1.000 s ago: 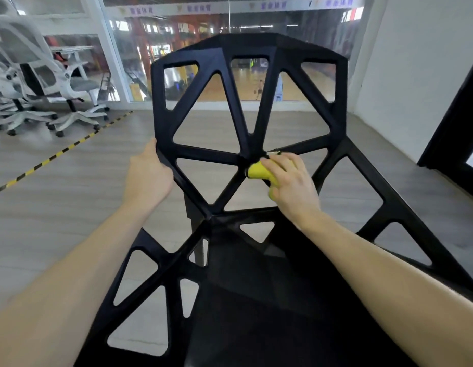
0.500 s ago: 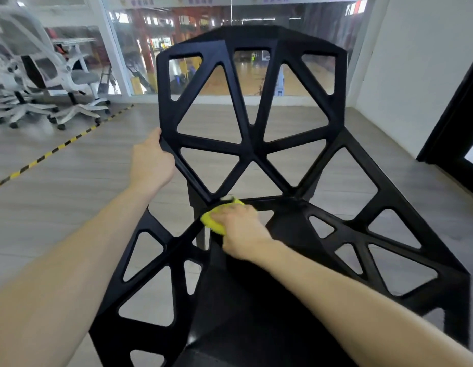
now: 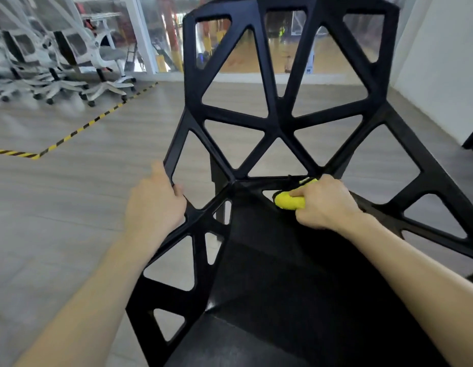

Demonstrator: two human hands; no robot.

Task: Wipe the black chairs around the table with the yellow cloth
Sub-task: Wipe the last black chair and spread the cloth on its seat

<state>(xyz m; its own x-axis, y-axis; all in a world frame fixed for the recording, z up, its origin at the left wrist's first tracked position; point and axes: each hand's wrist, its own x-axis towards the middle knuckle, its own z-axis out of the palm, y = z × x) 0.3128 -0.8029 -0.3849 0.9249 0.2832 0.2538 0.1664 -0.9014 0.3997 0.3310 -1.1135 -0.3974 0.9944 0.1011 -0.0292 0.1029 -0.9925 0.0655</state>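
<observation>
A black chair (image 3: pixel 280 133) with an open lattice of triangular cut-outs fills the middle of the head view, its backrest rising toward 12 o'clock and its solid seat spreading down toward 6 o'clock. The right hand (image 3: pixel 326 202) sits where the backrest meets the seat, a little to the 3 o'clock side of centre, with its fingers curled into a fist around the yellow cloth (image 3: pixel 289 202). The cloth is bunched up and pokes out of the hand on its 9 o'clock side, with a thin yellow edge also showing just above the knuckles toward 11 o'clock; the bunched part is pressed against the chair at the rear edge of the seat, beside a small triangular opening. Most of the cloth is hidden inside the grip. The left hand (image 3: pixel 155 205) is at the chair's 9 o'clock edge, well apart from the cloth, its thumb lying up along the outer side of the frame and its fingers wrapped round a slanted bar where the backrest flares into the seat side. Both bare forearms reach in from the bottom corners. On the grey wood-look floor (image 3: pixel 71 194), a yellow-and-black striped tape line (image 3: pixel 79 129) runs toward 10 o'clock, and beyond it, near 11 o'clock, stands a cluster of white office chairs (image 3: pixel 60 62) on wheeled bases, somewhat blurred. A white wall (image 3: pixel 439 54) stands at 2 o'clock.
</observation>
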